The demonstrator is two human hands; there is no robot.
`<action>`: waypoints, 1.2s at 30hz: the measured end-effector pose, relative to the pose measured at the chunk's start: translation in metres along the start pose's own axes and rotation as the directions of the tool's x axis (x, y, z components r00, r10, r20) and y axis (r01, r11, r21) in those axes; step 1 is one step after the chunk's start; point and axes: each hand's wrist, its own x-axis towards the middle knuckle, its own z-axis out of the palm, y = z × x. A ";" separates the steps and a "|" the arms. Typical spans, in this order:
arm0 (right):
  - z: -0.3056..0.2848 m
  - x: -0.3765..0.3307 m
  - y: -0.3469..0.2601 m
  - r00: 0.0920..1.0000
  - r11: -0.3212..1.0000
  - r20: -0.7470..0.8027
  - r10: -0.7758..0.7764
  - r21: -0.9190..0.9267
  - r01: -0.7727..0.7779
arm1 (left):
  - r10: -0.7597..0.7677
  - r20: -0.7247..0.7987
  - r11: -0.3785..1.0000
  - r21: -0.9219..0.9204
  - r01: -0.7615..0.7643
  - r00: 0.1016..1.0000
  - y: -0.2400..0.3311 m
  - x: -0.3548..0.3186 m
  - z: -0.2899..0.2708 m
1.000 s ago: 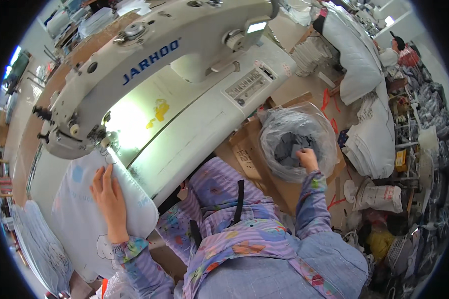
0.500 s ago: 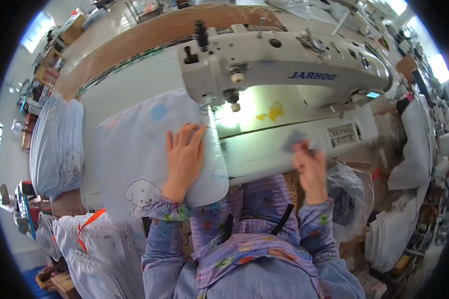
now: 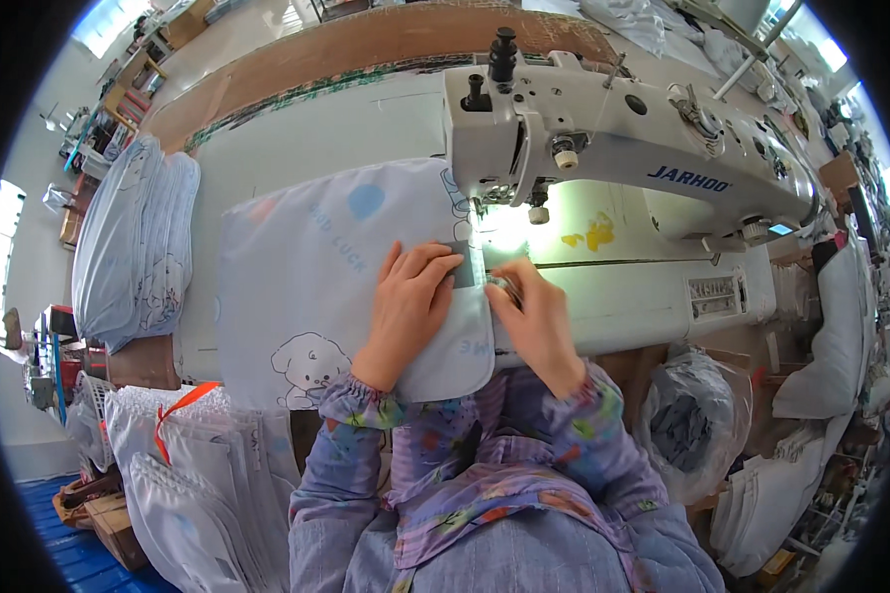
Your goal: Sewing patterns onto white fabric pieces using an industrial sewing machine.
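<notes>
A white printed fabric panel (image 3: 307, 237), with a dog drawing and pale blue balloon print, lies flat at the sewing machine (image 3: 613, 148), its right edge by the lit needle area. My left hand (image 3: 410, 311) rests on the panel with fingers stretched out. Its fingertips touch a small grey patch (image 3: 463, 271) lying close to the panel's right edge. Right beside that edge is my right hand (image 3: 536, 321), thumb and curled fingers closed at the border of the panel. Whatever sits inside those fingers is hidden.
Folded white fabric pieces (image 3: 133, 247) are stacked on the left of the table. More white pieces (image 3: 188, 474) with an orange-red ribbon hang at lower left. A clear plastic bag (image 3: 692, 425) of grey scraps stands at right, below the table edge.
My right hand has moved left from over the machine bed to the panel's edge, bringing the grey patch, which now lies on the panel. My left fingers have come onto the patch.
</notes>
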 end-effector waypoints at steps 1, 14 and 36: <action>-0.015 -0.017 -0.002 0.993 0.995 0.076 0.090 0.032 -0.092 | -0.006 -0.003 1.000 -0.001 0.006 1.000 0.001 0.001 -0.001; -0.016 -0.080 -0.009 0.954 0.924 0.273 0.124 0.319 -0.211 | 0.028 0.020 1.000 -0.005 -0.028 0.999 0.003 0.001 0.002; -0.007 -0.023 0.013 0.997 0.997 0.035 -0.074 -0.001 0.074 | 0.070 0.091 0.996 -0.065 -0.064 0.993 -0.007 0.049 0.021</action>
